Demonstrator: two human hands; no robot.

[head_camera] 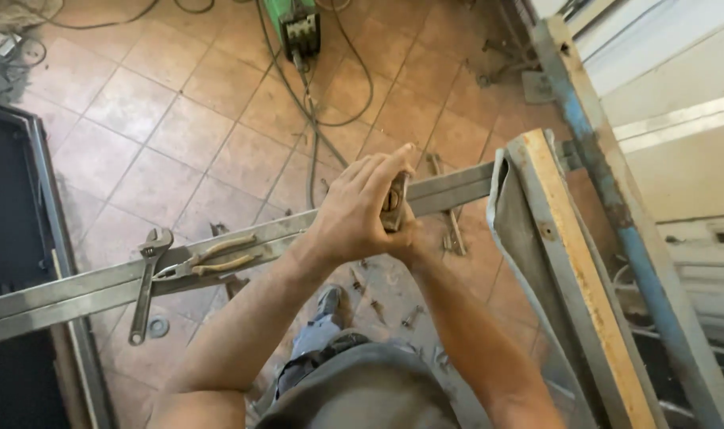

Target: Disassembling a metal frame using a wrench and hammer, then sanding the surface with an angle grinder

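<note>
My left hand (358, 210) is wrapped over a small metal lock-like part (393, 202) pressed against a long grey steel bar (76, 290) that runs across the view. My right hand (409, 238) comes up from below and is mostly hidden behind the left hand; it touches the same part. On the bar to the left lie pliers with tan handles (211, 258) and an adjustable wrench (147, 282) that hangs over the bar's edge.
A metal-and-wood frame (568, 262) stands at the right, beside a blue painted post (616, 214). A green welding machine (298, 28) with cables sits at the top on the tiled floor. A dark framed panel (16, 238) lies at left. Bolts and a washer are scattered below the bar.
</note>
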